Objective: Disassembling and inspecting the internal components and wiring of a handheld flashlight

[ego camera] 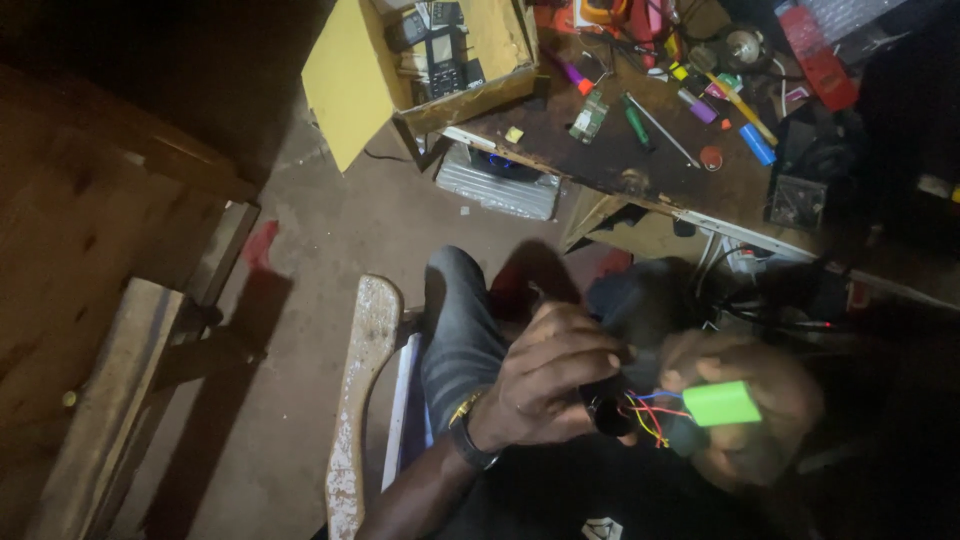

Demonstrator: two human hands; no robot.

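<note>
While the left hand (555,375) grips a dark part (608,412) trailing coloured wires (650,412), the right hand (745,405) holds a green block (722,403) just beside; I'd steady both over the lap before touching the cluttered workbench (620,160) beyond.

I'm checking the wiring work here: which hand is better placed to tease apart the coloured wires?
Probably the left hand: its fingertips sit right at the coloured wires beside the dark part. The right hand is blurred and occupied, holding the green block.
</note>
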